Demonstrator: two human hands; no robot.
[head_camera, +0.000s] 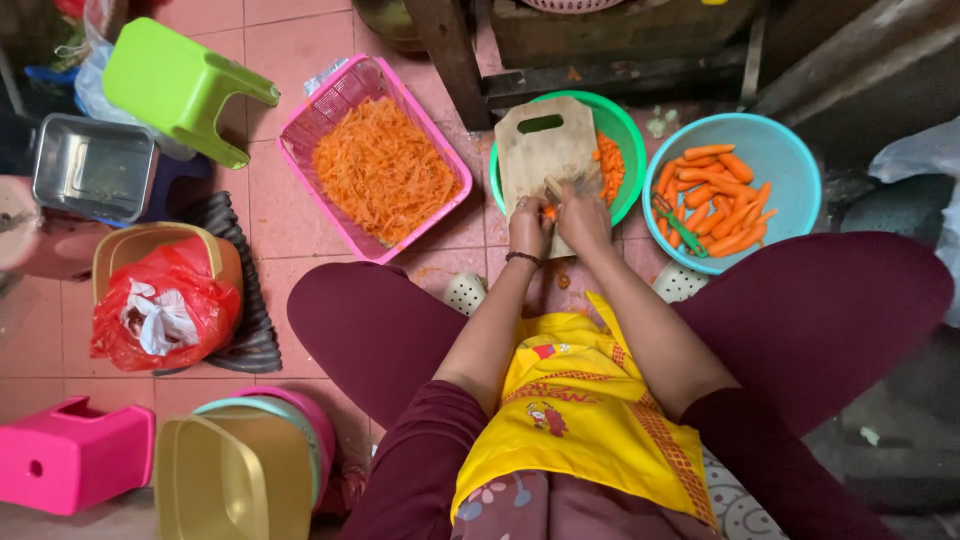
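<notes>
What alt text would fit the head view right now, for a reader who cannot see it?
Seen from above, a seated person's left hand and right hand work a carrot piece on a wooden cutting board laid over a green bowl. A pink basket of shredded carrot sits left, a blue bowl of peeled carrots right.

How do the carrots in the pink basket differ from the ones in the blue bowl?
The pink basket holds finely shredded carrot strands heaped in a loose pile; the blue bowl holds whole peeled carrots, thick and lying separately. The basket is rectangular with slotted walls, the bowl round and solid. Both lots are orange, and both containers sit on the tiled floor.
</notes>
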